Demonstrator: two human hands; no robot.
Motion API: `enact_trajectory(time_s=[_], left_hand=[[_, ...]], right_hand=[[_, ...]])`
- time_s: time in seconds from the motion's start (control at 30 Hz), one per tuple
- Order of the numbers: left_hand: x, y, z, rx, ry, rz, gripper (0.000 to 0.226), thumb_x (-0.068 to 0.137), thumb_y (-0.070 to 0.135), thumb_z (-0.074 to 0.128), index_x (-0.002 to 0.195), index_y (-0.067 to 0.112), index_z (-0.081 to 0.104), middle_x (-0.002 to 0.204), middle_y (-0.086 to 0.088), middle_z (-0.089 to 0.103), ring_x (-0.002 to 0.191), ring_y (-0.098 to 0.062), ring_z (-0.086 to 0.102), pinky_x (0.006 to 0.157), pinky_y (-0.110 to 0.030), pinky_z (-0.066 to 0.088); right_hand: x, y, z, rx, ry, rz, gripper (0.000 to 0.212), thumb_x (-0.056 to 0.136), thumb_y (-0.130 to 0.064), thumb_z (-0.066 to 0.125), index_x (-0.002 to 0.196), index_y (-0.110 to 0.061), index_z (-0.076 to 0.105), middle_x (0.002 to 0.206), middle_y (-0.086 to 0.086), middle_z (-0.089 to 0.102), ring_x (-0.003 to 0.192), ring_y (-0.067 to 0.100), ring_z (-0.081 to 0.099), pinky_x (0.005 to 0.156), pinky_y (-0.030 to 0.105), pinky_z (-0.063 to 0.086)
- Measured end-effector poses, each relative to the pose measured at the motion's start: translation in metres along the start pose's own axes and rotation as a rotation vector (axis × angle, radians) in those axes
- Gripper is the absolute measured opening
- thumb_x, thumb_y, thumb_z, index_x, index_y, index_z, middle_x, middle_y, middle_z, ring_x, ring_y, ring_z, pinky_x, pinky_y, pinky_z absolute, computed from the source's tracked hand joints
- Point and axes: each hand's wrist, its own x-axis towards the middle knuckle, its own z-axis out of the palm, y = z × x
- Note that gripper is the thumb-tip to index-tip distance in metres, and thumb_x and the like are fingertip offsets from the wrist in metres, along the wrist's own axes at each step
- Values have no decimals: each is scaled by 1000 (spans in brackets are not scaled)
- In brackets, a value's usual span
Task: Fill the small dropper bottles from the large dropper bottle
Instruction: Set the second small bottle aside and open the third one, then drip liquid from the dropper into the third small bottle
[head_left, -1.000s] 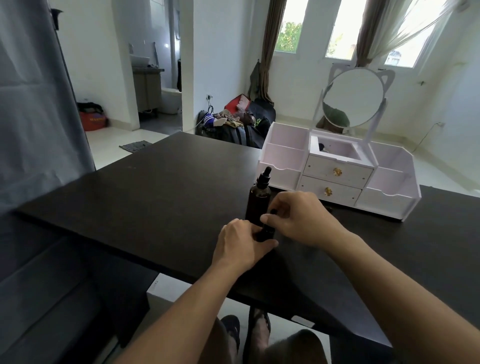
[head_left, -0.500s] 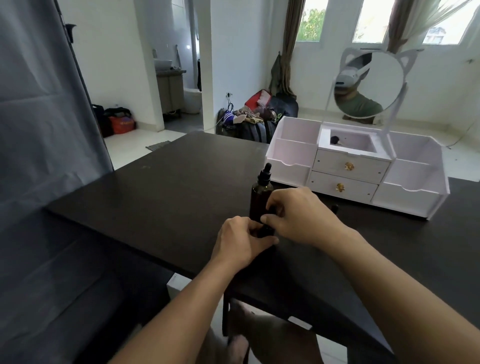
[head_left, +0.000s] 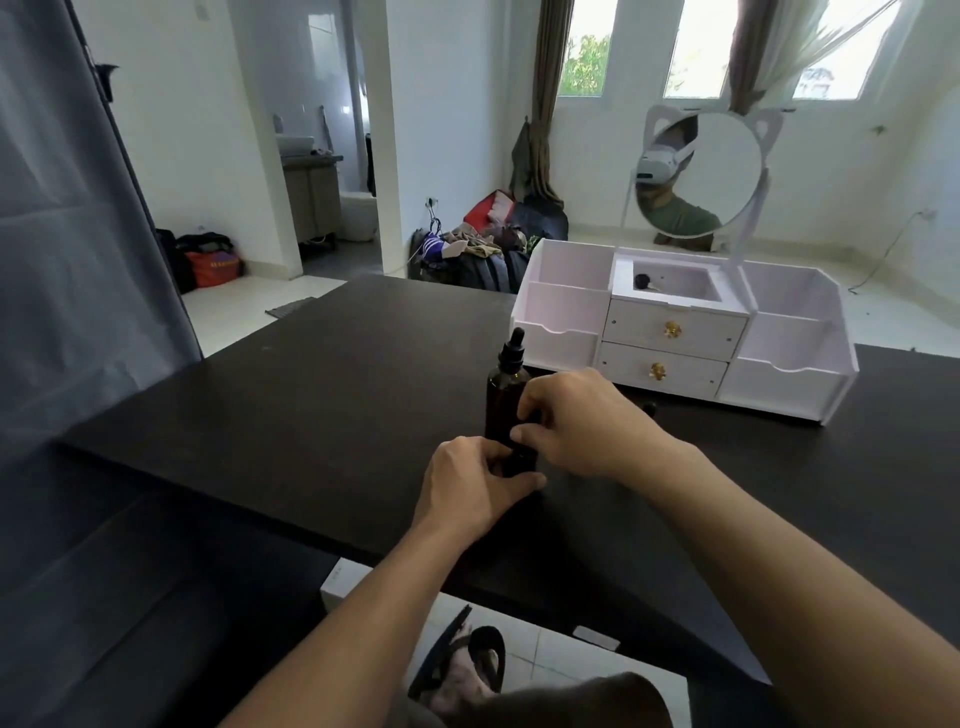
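On the dark worktop (head_left: 311, 415) both hands meet around a small dropper bottle (head_left: 523, 460): the left hand (head_left: 475, 486) grips its base, and the right hand (head_left: 576, 423) pinches its top between thumb and forefinger. The large dropper bottle (head_left: 503, 395) stands upright just behind them, before a white organiser (head_left: 779, 374)

large bottle (head_left: 503, 395) upright on table (head_left: 322, 395); small bottle (head_left: 522, 457) just before it, between left hand (head_left: 475, 486) and right hand (head_left: 582, 421); organizer (head_left: 680, 338) behind, right.
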Motion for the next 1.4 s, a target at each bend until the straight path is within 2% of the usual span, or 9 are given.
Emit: enact_trajectory(time_s=[0.1,0.17,0.27,0.47,0.77,1.03,1.2,1.33,1.4], left_hand=[[-1,-2,0,-16,-6,4,34,71,50,78,92,24,75,79,7,67,74,-8,62,66,-23,48],[-1,-4,-1,-14,-11,9,34,72,51,76,95,25,76,85,5,69,80,-10,64,72,-28,52],[-2,-5,-1,-31,-13,44,32,75,49,75,96,24,76,93,4,70,87,-12,64,76,-29,52],[-2,-9,1,4,55,48,34,73,51,76,96,26,75,95,2,65,88,-14,62,72,-25,48],[-2,-10,3,40,112,96,32,70,52,74,92,28,75,89,-1,60,89,-16,55,71,-22,39],[-5,-6,-1,-14,149,107,30,68,43,81,87,19,77,72,5,64,81,-13,59,65,-23,43],[-6,-4,-3,-9,133,103,29,68,42,82,84,19,77,71,4,65,71,-10,60,59,-21,44],[-7,-4,-4,-8,104,92,28,68,42,82,85,20,75,73,4,66,69,-6,59,58,-20,44],[-7,-4,-5,-22,99,85,28,68,42,83,85,21,75,73,4,66,67,-5,58,56,-19,43]], right_hand=[[1,-4,-3,-2,-34,8,20,88,-17,68,107,-21,68,107,0,67,97,18,63,86,33,54],[1,-8,-10,-6,-16,3,27,88,-8,65,111,-21,68,110,-1,68,99,17,63,83,28,51],[-2,-11,-25,12,93,10,27,88,-5,64,109,-22,69,103,-4,68,89,9,58,74,19,43],[-17,7,-16,110,359,180,15,88,-15,69,101,-19,72,90,-5,68,83,12,63,78,23,44],[-30,27,58,180,414,325,14,81,-17,76,93,-18,69,82,-11,58,74,1,55,64,1,33],[-26,29,73,169,433,287,14,81,-23,78,89,-16,68,86,0,71,76,11,61,70,20,46],[-29,28,73,126,425,265,15,81,-23,76,92,-16,69,89,1,72,79,14,65,68,21,46],[-32,29,72,168,411,261,15,81,-22,76,92,-17,68,90,-1,71,73,5,53,60,7,32],[-33,30,72,178,401,250,16,81,-22,76,94,-17,68,91,-2,70,75,4,54,63,8,34]])
